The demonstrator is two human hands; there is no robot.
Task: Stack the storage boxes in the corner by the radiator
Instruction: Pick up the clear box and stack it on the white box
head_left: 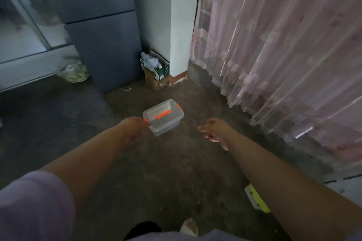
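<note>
A small clear plastic storage box (166,121) with orange clips and an orange handle on its lid is in the middle of the view, above the dark concrete floor. My left hand (135,129) grips its near left corner at an orange clip. My right hand (213,130) hovers to the right of the box, a little apart from it, fingers loosely spread and holding nothing. Whether the box rests on the floor or hangs just above it is unclear.
A white pillar (184,25) stands ahead with cardboard boxes (156,70) at its foot. A dark grey cabinet (101,45) is to the left, pink sheer curtains (284,45) to the right. A yellow-green and white object (256,197) lies under my right forearm.
</note>
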